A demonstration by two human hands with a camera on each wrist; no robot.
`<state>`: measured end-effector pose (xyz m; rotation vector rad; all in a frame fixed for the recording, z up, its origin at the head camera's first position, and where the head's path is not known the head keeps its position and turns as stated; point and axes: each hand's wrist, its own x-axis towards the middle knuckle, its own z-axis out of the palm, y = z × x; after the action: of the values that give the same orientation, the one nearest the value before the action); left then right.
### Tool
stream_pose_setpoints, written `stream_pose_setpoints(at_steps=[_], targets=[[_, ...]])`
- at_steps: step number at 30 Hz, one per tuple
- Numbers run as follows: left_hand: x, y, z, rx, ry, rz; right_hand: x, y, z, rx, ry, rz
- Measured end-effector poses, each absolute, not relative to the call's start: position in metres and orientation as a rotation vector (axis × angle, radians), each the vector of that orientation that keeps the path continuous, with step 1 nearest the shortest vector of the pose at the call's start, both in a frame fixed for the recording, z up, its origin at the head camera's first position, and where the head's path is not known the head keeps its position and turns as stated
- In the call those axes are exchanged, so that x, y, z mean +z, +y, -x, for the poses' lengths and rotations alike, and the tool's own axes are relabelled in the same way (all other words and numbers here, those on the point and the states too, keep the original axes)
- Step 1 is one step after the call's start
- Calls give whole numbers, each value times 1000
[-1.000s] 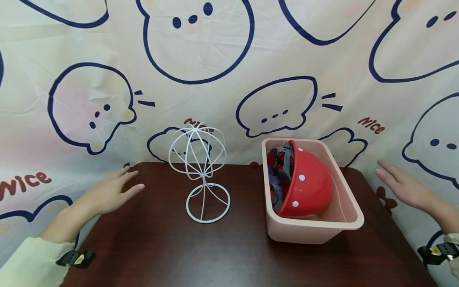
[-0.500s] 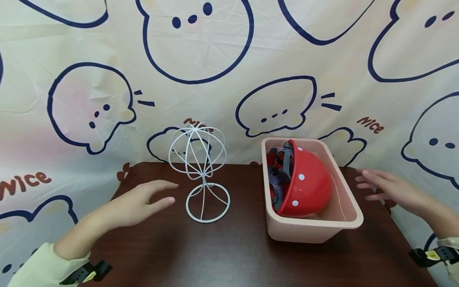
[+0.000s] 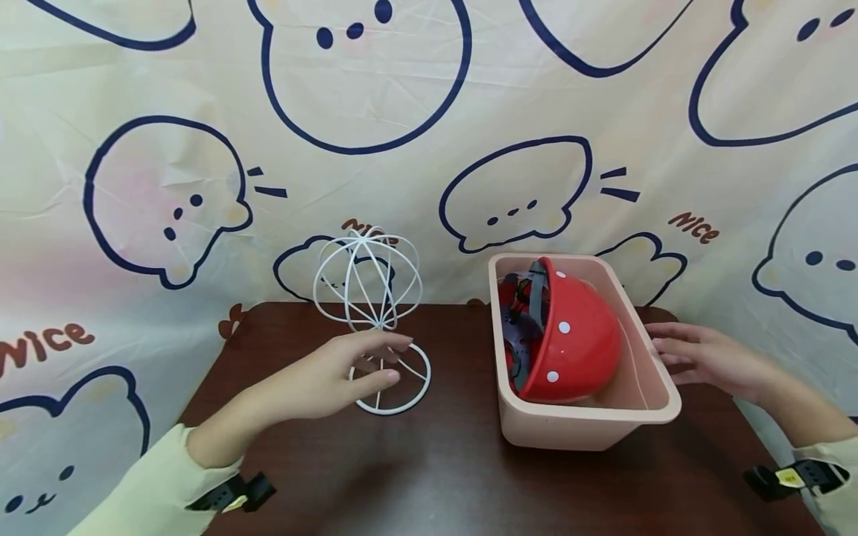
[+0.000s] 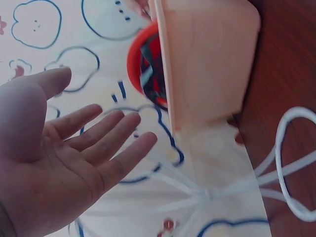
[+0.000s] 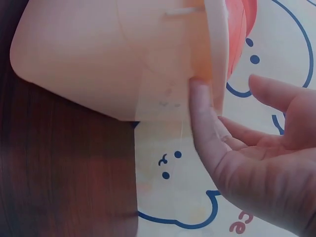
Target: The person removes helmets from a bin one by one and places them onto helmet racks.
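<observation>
A red helmet [image 3: 583,339] with white dots lies on its side in a pink plastic bin [image 3: 590,432], its dark straps and padding facing left. My right hand [image 3: 710,361] is at the bin's right wall, fingers extended; in the right wrist view the fingertips [image 5: 200,89] come right up to the bin's outer side under the rim. My left hand [image 3: 335,380] hovers with fingers spread, holding nothing, and overlaps the white wire stand [image 3: 365,279] in the head view. In the left wrist view its palm faces the bin [image 4: 212,64].
Both the stand and the bin stand on a dark brown wooden table [image 3: 442,476]. Behind it hangs a pale cloth [image 3: 523,97] printed with cartoon outlines. Dark wrist cameras [image 3: 231,493] are strapped at both sleeves.
My left hand has moved right, from the table's left edge to in front of the wire stand. The right hand has come left to the bin. The helmet stays in the bin.
</observation>
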<state>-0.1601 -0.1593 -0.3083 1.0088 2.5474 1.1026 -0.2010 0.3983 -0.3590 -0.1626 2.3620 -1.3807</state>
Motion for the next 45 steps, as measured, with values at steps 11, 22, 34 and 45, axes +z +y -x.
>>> stream_pose_setpoints(at_steps=[11,22,34,45], targets=[[-305,-97,181,1285,2418,-975,-361,393,206,-1438,2293,148],[-302,-37,205,1348,2402,-739,-362,390,208,-1453,2288,119],[-311,10,218,1417,2234,-475,-362,392,206,-1449,2282,119],[-314,39,219,1275,2193,-356,-361,391,205,-1440,2291,113]])
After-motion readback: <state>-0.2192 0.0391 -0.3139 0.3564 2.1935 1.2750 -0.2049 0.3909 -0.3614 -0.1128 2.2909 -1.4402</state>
